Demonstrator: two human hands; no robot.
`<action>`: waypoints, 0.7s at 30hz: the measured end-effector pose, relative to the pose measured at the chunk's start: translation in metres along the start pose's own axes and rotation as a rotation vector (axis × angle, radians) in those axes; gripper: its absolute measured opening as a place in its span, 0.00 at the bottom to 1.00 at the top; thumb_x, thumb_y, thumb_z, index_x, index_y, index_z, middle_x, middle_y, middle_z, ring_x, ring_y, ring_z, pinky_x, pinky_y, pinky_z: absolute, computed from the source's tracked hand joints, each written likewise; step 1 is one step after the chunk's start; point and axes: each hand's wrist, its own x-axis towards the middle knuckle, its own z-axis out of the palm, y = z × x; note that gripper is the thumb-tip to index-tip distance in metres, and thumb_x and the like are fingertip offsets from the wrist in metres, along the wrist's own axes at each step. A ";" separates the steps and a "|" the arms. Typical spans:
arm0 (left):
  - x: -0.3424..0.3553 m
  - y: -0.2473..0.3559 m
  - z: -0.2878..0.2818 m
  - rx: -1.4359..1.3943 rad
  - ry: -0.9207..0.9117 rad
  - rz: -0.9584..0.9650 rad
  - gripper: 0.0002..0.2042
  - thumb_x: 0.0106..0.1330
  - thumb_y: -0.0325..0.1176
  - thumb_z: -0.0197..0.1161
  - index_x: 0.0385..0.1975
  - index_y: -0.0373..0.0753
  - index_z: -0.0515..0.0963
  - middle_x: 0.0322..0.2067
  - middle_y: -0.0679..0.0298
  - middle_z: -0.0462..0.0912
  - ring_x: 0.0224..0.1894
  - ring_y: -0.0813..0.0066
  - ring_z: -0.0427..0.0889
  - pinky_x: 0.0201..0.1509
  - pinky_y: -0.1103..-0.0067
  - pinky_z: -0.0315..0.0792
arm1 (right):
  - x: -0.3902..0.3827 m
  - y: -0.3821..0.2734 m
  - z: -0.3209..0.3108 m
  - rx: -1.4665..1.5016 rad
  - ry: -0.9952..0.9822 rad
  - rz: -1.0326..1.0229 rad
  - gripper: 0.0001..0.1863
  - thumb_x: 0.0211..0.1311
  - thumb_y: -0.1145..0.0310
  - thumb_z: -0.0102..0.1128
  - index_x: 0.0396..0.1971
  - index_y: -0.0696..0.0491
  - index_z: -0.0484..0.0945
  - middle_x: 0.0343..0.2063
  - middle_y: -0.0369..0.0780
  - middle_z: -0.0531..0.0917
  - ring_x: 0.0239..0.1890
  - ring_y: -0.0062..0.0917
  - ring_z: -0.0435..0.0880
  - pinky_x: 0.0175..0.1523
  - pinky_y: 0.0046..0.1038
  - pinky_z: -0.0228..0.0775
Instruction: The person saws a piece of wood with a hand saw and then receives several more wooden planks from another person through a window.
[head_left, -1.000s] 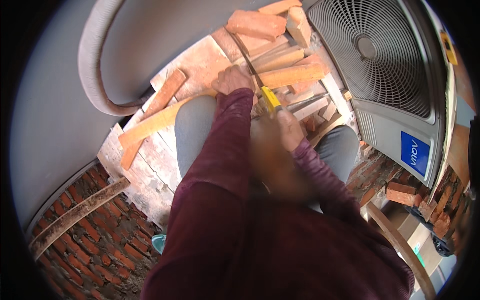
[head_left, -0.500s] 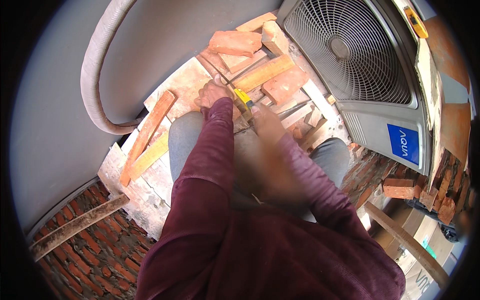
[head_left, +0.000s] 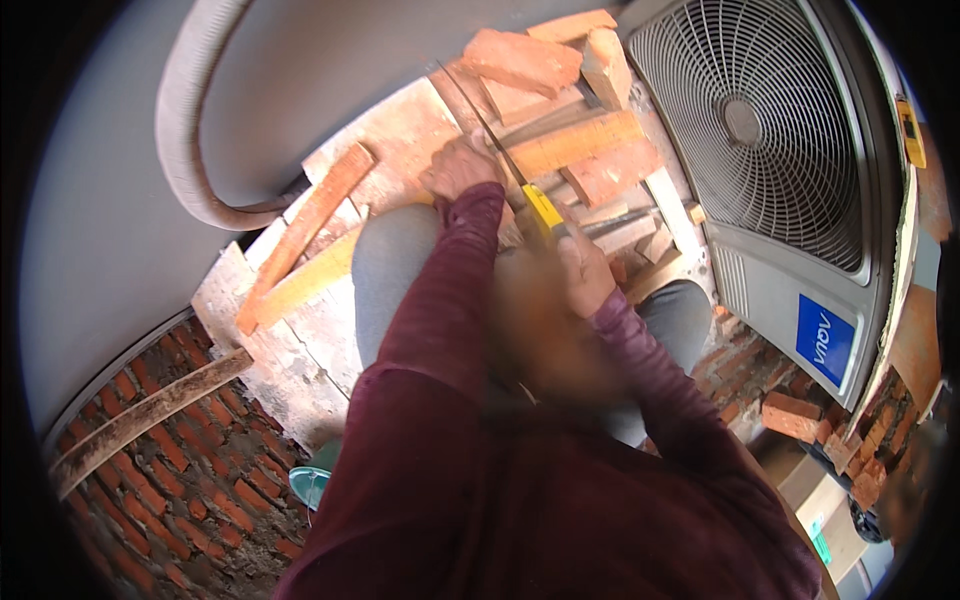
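Observation:
My right hand (head_left: 585, 272) is closed around the yellow and dark handle of a handsaw (head_left: 543, 207). Its narrow blade points up and to the left, passing close by my left hand (head_left: 466, 168). The left hand is low over the boards with its fingers bunched, closed on a piece of wood (head_left: 510, 228) beside the blade; its fingertips and much of that piece are hidden. Just beyond the handle lies an orange-brown wooden plank (head_left: 580, 142), and a red brick (head_left: 612, 172) is to its right.
An outdoor fan unit (head_left: 742, 122) stands at the right, and a pale wrapped pipe (head_left: 185, 110) curves down at the left. More bricks (head_left: 520, 62) and wood offcuts lie at the back. Two crossed wooden strips (head_left: 305, 235) are left of my knee. A green bucket (head_left: 312, 485) shows lower left.
My view has shifted, so the scene sits further right. The saw has drawn back toward me, with more blade showing past my left hand. A green bucket has come into view.

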 end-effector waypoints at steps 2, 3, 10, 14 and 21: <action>0.002 -0.007 0.010 0.006 0.037 -0.004 0.22 0.70 0.54 0.47 0.33 0.46 0.84 0.36 0.63 0.85 0.43 0.65 0.81 0.51 0.63 0.61 | 0.022 0.004 0.012 0.020 0.006 0.000 0.17 0.74 0.60 0.40 0.38 0.60 0.71 0.32 0.55 0.76 0.36 0.54 0.75 0.38 0.45 0.64; -0.011 -0.012 0.014 0.017 -0.036 -0.022 0.22 0.70 0.54 0.47 0.33 0.46 0.84 0.36 0.63 0.85 0.43 0.64 0.81 0.50 0.63 0.61 | 0.013 0.001 0.006 -0.017 -0.014 0.059 0.17 0.74 0.60 0.40 0.38 0.60 0.70 0.32 0.55 0.76 0.36 0.55 0.74 0.38 0.45 0.64; 0.004 -0.045 0.003 -0.009 0.069 -0.010 0.17 0.68 0.49 0.52 0.32 0.46 0.83 0.36 0.64 0.84 0.44 0.65 0.79 0.49 0.64 0.60 | -0.134 -0.096 -0.085 0.085 -0.200 0.257 0.16 0.72 0.66 0.36 0.44 0.59 0.72 0.26 0.47 0.75 0.29 0.44 0.78 0.35 0.37 0.69; -0.001 -0.011 0.005 -0.013 -0.018 0.009 0.21 0.70 0.54 0.47 0.36 0.47 0.83 0.37 0.63 0.85 0.45 0.65 0.80 0.50 0.63 0.61 | -0.016 -0.026 -0.009 -0.131 -0.084 0.134 0.16 0.73 0.62 0.40 0.45 0.58 0.72 0.33 0.54 0.78 0.35 0.54 0.76 0.39 0.45 0.68; 0.009 -0.028 -0.003 -0.039 -0.095 -0.042 0.22 0.71 0.54 0.45 0.33 0.47 0.84 0.36 0.63 0.85 0.46 0.63 0.80 0.51 0.62 0.61 | -0.099 -0.077 -0.058 0.025 -0.083 0.158 0.19 0.74 0.59 0.35 0.43 0.58 0.73 0.31 0.50 0.75 0.35 0.45 0.79 0.43 0.39 0.69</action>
